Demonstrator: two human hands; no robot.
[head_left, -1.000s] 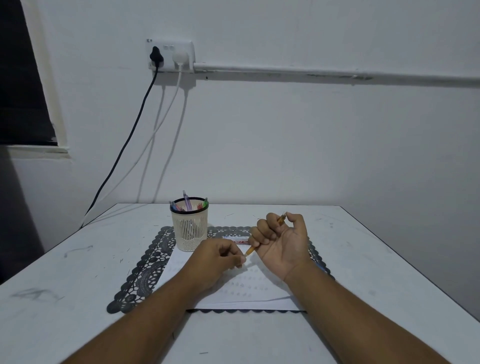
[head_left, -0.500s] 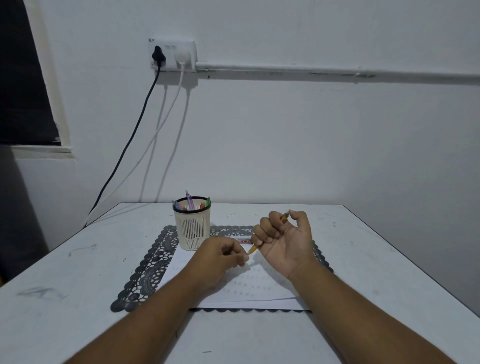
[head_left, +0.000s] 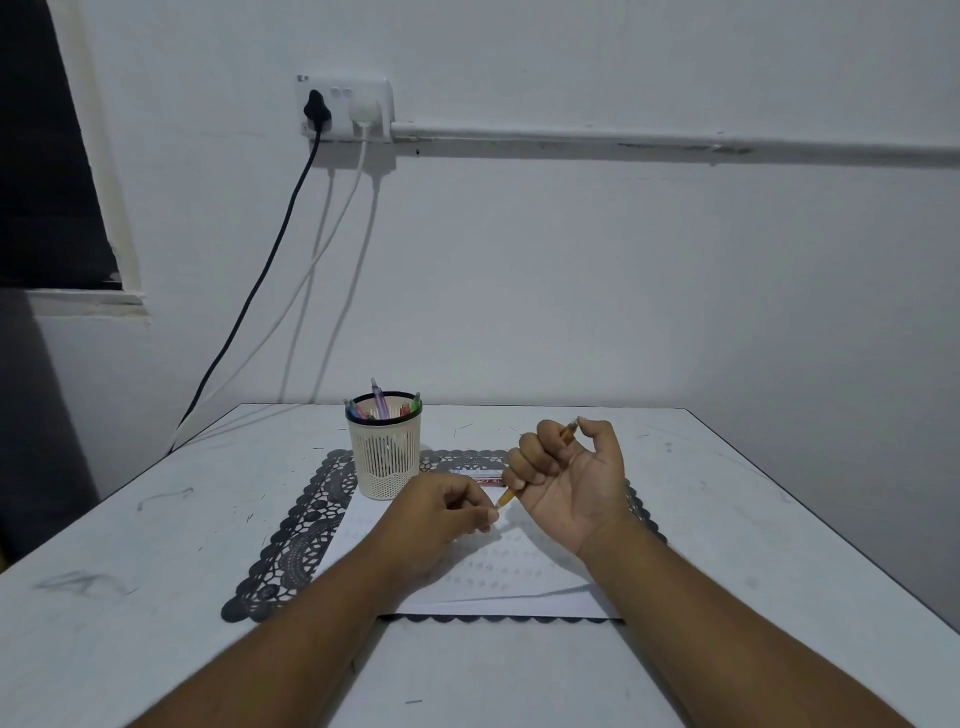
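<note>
Centre of frame: the right hand (head_left: 571, 488) is turned palm up, its fingers curled round an orange pen (head_left: 511, 493). The pen slants from lower left to upper right. Its upper end shows beside the thumb and its lower end sticks out below the fist.

The left hand (head_left: 441, 514) lies knuckles up just left of it. Its fingers are curled, and thumb and forefinger pinch the pen's lower tip.

Both hands are above a white sheet (head_left: 498, 577) laid on a black lace mat (head_left: 296, 540), on the white table (head_left: 156, 597).

A cream pen cup (head_left: 387, 457) holding coloured pens stands on the mat, up and left of the hands. A red-and-white item (head_left: 478, 475) lies behind them; I cannot identify it.

A wall socket (head_left: 343, 106) with two plugs is at upper left.
</note>
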